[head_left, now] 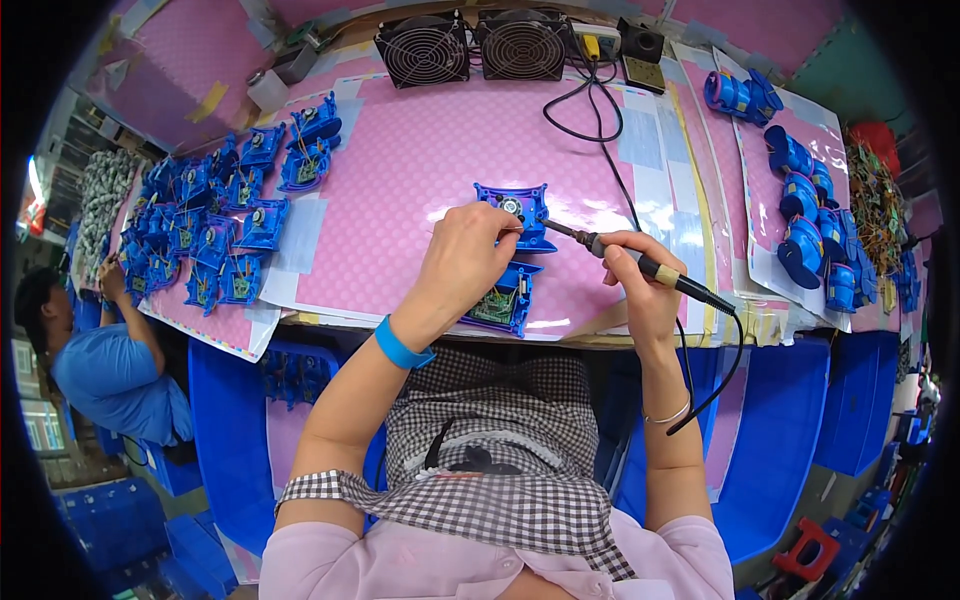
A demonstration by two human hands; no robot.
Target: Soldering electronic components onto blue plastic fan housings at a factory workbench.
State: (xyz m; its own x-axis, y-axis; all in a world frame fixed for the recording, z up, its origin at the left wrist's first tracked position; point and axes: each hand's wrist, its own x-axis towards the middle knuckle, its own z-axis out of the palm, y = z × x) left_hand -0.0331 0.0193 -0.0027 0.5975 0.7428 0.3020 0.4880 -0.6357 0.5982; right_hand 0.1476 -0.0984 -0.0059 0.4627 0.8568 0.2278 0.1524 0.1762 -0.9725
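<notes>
In my right hand (643,285) is a soldering iron (662,273), held like a pen. Its metal tip points left and reaches the right side of an open blue plastic housing (534,193) with a round speaker-like part inside. Over that housing's lower left edge, my left hand (468,250) has its thumb and fingers pinched together. What they hold, if anything, is too small to make out. Just nearer to me lies a second blue housing half (522,318) with a green circuit board (492,305) in it, partly behind my left hand.
Many open blue housings (205,240) with wires crowd the left of the table. Closed rounded blue units (800,195) lie at the right, beside bundled wires (875,200). Two black fans (422,52), a soldering stand (641,45) and a looping black cable (548,112) are behind. A co-worker (115,365) sits left.
</notes>
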